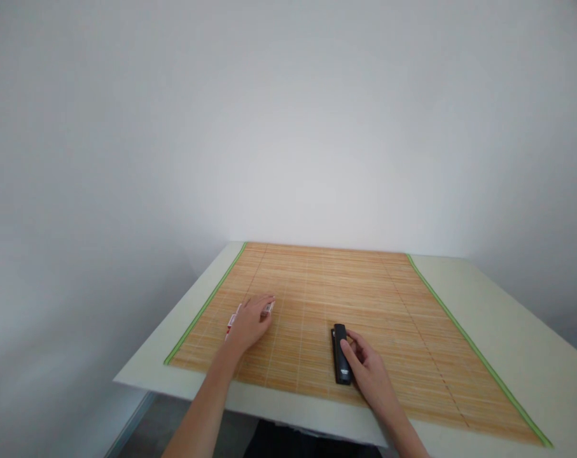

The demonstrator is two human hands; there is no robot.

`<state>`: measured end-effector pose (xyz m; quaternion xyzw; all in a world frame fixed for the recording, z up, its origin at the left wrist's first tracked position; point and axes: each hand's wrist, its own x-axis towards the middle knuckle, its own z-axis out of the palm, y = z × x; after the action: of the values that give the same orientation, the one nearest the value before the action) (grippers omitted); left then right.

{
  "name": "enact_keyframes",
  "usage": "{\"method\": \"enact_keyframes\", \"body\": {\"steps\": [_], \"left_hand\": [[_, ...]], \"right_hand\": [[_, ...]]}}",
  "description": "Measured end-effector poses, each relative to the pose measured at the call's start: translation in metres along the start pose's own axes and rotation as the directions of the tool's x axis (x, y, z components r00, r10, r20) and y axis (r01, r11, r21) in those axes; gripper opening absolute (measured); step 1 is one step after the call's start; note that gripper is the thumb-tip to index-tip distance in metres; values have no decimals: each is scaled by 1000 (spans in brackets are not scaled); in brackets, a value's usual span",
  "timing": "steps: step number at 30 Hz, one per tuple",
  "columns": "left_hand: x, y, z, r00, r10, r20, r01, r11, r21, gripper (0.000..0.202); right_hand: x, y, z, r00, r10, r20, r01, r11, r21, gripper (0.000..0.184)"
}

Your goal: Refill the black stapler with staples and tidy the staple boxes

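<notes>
My right hand [367, 366] grips a black stapler [341, 356] from its right side, thumb on the top and fingers curled at the far side. The stapler lies lengthwise on the bamboo mat [307, 343], pointing away from me. Further left, my left hand [252, 322] is closed over a small white-and-red box [231, 320]. Most of that box is hidden under the palm and fingers; a pale printed end shows between the fingertips and thumb.
The mat has green edging [474, 346] on both sides and covers much of a white table [498, 305]. A plain white wall [326, 127] stands behind the table, and another wall is close on the left. The table's front edge is just before my body.
</notes>
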<state>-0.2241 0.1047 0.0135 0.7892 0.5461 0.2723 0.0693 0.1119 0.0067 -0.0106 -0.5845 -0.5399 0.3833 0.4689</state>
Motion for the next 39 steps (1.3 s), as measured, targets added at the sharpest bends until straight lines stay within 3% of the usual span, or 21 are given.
{"method": "enact_keyframes", "body": {"steps": [3,7,12,17,29,39], "left_hand": [[-13,-12,-8,994,-88,-70,87,996,-24,43],[-34,-38,-12,941,-287,-181,278,958,-74,46],[-50,-46,-3,911,-361,-199,317,922,-222,48],[-47,-40,7,891,-409,-199,344,893,-291,50],[-48,-44,15,911,-350,-218,294,922,-252,45],[-49,-43,12,910,-321,-262,281,943,-178,40]], "right_hand": [[0,-4,21,992,76,102,-86,992,95,65],[2,-17,66,968,68,240,-129,961,245,68],[14,-36,122,984,-65,165,35,983,178,48],[31,-46,154,995,-54,85,39,984,172,37],[30,-55,179,997,-55,-46,61,988,145,36],[34,-48,180,995,-103,-15,104,988,112,33]]}}
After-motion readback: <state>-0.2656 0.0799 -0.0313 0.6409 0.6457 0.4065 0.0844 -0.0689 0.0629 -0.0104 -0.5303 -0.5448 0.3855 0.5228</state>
